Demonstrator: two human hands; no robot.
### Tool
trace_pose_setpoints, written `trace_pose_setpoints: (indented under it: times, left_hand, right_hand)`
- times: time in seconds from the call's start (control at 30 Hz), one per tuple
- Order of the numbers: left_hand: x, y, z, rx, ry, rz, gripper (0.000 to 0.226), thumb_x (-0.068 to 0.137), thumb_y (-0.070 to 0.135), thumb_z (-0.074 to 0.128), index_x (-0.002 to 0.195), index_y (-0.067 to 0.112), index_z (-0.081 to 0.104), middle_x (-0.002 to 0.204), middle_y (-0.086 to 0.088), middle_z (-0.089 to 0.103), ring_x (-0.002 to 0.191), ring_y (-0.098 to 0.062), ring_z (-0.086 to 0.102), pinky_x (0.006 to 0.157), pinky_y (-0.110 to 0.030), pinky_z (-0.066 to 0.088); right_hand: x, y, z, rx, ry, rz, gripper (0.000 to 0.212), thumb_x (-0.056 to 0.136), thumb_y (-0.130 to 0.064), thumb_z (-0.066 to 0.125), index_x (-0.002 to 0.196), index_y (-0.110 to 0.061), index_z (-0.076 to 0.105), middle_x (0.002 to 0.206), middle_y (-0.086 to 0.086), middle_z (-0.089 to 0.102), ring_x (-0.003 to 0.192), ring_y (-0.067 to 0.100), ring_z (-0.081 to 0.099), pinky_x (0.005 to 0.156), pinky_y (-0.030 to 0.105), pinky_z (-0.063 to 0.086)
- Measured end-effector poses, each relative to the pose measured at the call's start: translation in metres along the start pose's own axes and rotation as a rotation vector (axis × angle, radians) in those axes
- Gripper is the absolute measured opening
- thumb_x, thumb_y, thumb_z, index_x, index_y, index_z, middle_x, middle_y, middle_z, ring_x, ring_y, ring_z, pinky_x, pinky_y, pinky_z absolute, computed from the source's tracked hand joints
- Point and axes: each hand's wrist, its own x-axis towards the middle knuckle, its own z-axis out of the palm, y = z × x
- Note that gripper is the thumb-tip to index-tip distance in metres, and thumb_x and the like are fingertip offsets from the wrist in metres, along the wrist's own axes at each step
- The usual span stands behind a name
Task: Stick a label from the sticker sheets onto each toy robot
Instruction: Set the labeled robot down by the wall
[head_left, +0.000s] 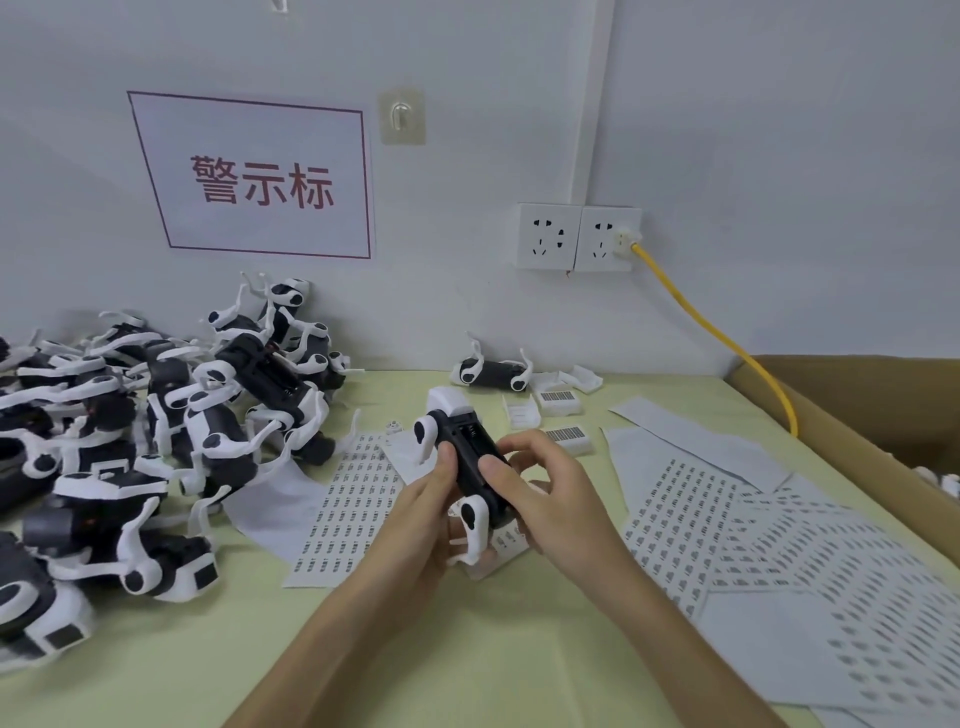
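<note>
The toy robot (462, 467) was held belly-up over the middle of the table (467, 649), with its black underside towards the camera. The left hand (421, 514) gripped its side from seven o'clock. The right hand (545, 493) clasped its near end from four o'clock, thumb pressed on the black body. A sticker sheet (353, 499) lay at eight o'clock of it and more sheets (727, 519) from three to five. A pile of toy robots (156, 415) sat at nine o'clock and a lone robot (491, 371) at twelve.
</note>
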Motion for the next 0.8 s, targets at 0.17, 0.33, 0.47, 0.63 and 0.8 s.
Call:
trace_pose_setpoints:
  times: [0.17, 0.33, 0.47, 0.63, 0.8]
  left_hand:
    - [0.002, 0.0, -0.001, -0.094, 0.096, -0.028, 0.062, 0.082, 0.074, 0.049, 0.103, 0.026, 0.083, 0.105, -0.011, 0.077, 0.073, -0.022, 0.064, 0.052, -0.023, 0.052]
    - [0.005, -0.002, -0.005, -0.241, 0.072, -0.043, 0.062, 0.092, 0.069, 0.048, 0.119, 0.023, 0.079, 0.092, -0.006, 0.071, 0.052, -0.011, 0.044, 0.042, -0.021, 0.042]
    - [0.008, -0.002, -0.009, -0.271, 0.011, -0.013, 0.059, 0.099, 0.065, 0.039, 0.131, 0.024, 0.067, 0.076, 0.002, 0.066, 0.047, -0.006, 0.041, 0.04, -0.019, 0.037]
    - [0.012, -0.006, -0.014, -0.334, 0.029, 0.0, 0.053, 0.095, 0.064, 0.044, 0.12, 0.023, 0.068, 0.077, 0.001, 0.068, 0.045, -0.006, 0.042, 0.037, -0.019, 0.038]
    - [0.017, -0.011, -0.019, -0.295, 0.038, 0.005, 0.058, 0.096, 0.065, 0.039, 0.134, 0.026, 0.061, 0.078, 0.001, 0.07, 0.045, -0.006, 0.039, 0.037, -0.019, 0.04]
  right_hand:
    - [-0.001, -0.009, -0.005, 0.262, -0.004, 0.066, 0.016, 0.103, -0.02, 0.056, 0.099, -0.018, 0.071, 0.087, -0.002, 0.069, 0.063, 0.019, 0.062, 0.051, 0.026, 0.047]
    - [-0.003, -0.01, -0.008, 0.424, -0.014, 0.085, 0.017, 0.096, -0.003, 0.062, 0.105, -0.013, 0.073, 0.095, 0.01, 0.066, 0.067, 0.023, 0.066, 0.061, 0.025, 0.052]
    - [-0.003, -0.013, -0.01, 0.664, -0.092, 0.089, 0.025, 0.085, -0.014, 0.068, 0.109, -0.009, 0.07, 0.098, 0.007, 0.071, 0.07, 0.026, 0.068, 0.067, 0.03, 0.056]
    - [-0.004, -0.014, -0.016, 1.08, -0.136, 0.088, 0.029, 0.088, -0.007, 0.056, 0.115, -0.008, 0.066, 0.116, 0.013, 0.069, 0.098, 0.03, 0.072, 0.078, 0.034, 0.06]
    - [0.0, -0.015, -0.023, 0.857, -0.05, 0.01, 0.023, 0.086, -0.013, 0.058, 0.102, -0.018, 0.075, 0.125, 0.009, 0.07, 0.117, 0.029, 0.068, 0.094, 0.04, 0.047]
